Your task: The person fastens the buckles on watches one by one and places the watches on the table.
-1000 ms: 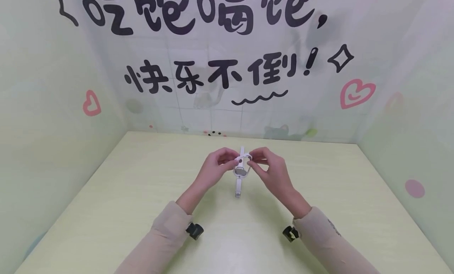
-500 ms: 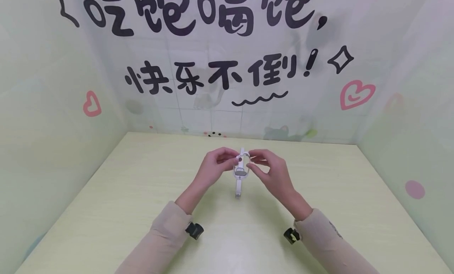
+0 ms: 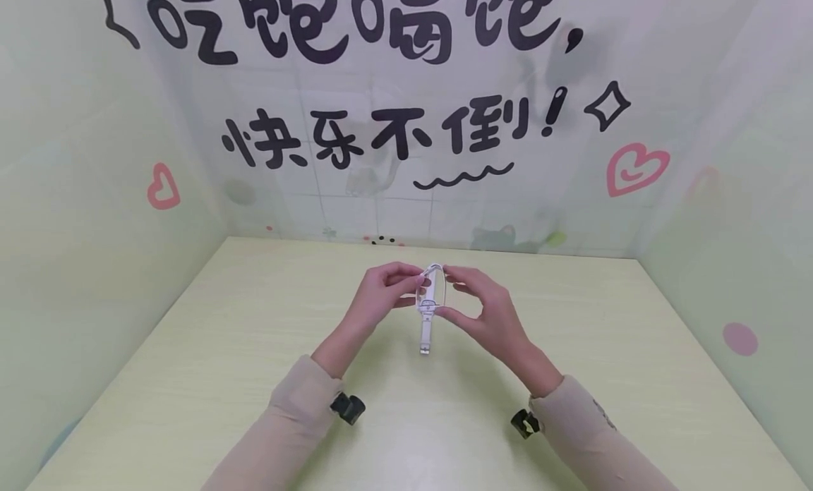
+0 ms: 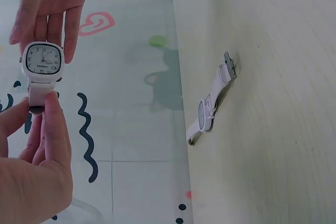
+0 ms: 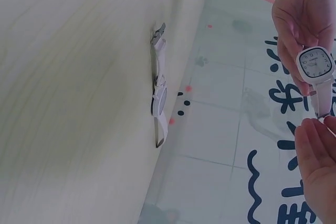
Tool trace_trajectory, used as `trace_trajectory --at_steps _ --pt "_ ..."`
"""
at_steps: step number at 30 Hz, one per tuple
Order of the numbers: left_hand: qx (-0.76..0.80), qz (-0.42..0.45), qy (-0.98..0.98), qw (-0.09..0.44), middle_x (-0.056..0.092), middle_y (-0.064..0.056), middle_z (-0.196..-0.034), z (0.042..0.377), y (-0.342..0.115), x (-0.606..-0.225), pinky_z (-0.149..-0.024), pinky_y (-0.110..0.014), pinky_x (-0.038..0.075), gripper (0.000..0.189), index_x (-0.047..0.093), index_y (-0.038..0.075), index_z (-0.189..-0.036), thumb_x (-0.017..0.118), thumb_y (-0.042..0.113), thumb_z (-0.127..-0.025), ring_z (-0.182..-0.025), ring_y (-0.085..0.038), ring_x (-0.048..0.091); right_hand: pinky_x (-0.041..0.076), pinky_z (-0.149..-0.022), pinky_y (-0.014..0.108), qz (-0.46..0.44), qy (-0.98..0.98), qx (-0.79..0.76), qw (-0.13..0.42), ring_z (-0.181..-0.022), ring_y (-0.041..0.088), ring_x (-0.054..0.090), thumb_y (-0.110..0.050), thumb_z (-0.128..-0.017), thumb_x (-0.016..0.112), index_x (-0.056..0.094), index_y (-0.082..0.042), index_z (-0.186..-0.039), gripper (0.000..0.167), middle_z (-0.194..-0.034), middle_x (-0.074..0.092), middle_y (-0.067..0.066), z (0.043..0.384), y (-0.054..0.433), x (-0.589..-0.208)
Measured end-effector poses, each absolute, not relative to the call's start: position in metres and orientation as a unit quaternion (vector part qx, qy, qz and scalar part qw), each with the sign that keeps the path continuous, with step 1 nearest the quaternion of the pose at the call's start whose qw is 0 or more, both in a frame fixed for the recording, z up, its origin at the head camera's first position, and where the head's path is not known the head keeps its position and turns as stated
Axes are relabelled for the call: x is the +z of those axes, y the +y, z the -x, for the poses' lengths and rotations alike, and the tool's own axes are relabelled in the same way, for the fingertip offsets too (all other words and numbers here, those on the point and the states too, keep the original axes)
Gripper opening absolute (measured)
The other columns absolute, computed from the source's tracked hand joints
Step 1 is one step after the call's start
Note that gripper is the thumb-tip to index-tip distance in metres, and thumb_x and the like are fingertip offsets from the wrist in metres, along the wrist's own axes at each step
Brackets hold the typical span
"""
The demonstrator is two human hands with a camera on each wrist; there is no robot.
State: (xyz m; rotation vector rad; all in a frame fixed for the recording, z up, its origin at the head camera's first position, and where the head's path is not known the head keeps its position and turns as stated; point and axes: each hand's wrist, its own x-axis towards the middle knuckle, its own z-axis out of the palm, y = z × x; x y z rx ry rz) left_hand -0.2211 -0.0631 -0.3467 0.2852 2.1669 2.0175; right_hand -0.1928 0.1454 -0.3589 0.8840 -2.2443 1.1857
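Between both hands, above the table, a white wristwatch [image 4: 44, 60] is held with its strap curved into a loop. Its squarish dial has a dark border. My left hand [image 3: 376, 293] pinches the strap below the case in the left wrist view. My right hand [image 3: 488, 304] has its thumb low by the case and its fingers at the top of the loop in the head view. Its fingertips [image 5: 310, 129] meet the buckle end in the right wrist view. A second white watch [image 5: 161, 100] lies on the table beneath, partly hidden in the head view by the held one.
The pale wooden table [image 3: 190, 378] ends at a back wall [image 3: 305, 209] printed with black lettering and pink hearts. Side walls stand left and right. A small black device [image 3: 348, 408] is strapped at each sleeve cuff.
The held watch has tilted, and its loop now stands taller, with the case turned to show less dial in the head view. My right thumb has moved down, spreading from the fingers.
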Motion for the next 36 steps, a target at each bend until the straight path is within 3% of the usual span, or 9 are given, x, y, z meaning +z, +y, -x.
trace_trajectory --at_steps 9,16,24,36 --pt "0.679 -0.091 0.720 0.110 0.073 -0.017 -0.116 0.221 -0.061 -0.343 -0.087 -0.034 0.060 0.026 0.066 0.000 -0.120 0.063 0.012 -0.098 -0.096 -0.015 0.073 0.056 -0.098 0.038 -0.336 -0.807 0.434 0.220 -0.124 0.031 0.061 -0.004 -0.076 0.084 0.056 0.000 -0.137 0.067 -0.136 0.062 0.016 0.194 0.145 -0.358" --pt "0.676 -0.138 0.709 0.148 0.068 -0.021 -0.127 0.218 -0.067 -0.342 -0.092 -0.034 0.058 0.033 0.060 -0.001 -0.132 0.056 0.007 -0.101 -0.113 -0.025 0.070 0.054 -0.100 0.036 -0.316 -0.807 0.444 0.228 -0.119 0.030 0.064 -0.003 -0.077 0.084 0.060 0.001 -0.133 0.061 -0.129 0.066 0.015 0.195 0.149 -0.358" --pt "0.630 -0.207 0.729 0.170 0.063 -0.015 -0.137 0.215 -0.075 -0.341 -0.104 -0.035 0.052 0.048 0.054 0.006 -0.142 0.065 0.008 -0.096 -0.129 -0.027 0.060 0.053 -0.101 0.037 -0.270 -0.807 0.491 0.188 -0.120 0.032 0.065 -0.004 -0.080 0.081 0.059 0.001 -0.133 0.058 -0.130 0.066 0.017 0.195 0.154 -0.358" --pt "0.610 -0.201 0.755 0.133 0.066 -0.018 -0.132 0.220 -0.067 -0.343 -0.103 -0.036 0.054 0.046 0.058 0.003 -0.137 0.070 0.011 -0.093 -0.121 -0.027 0.066 0.053 -0.100 0.035 -0.249 -0.809 0.512 0.147 -0.118 0.035 0.065 -0.002 -0.085 0.076 0.060 0.001 -0.133 0.051 -0.131 0.065 0.019 0.196 0.159 -0.356"
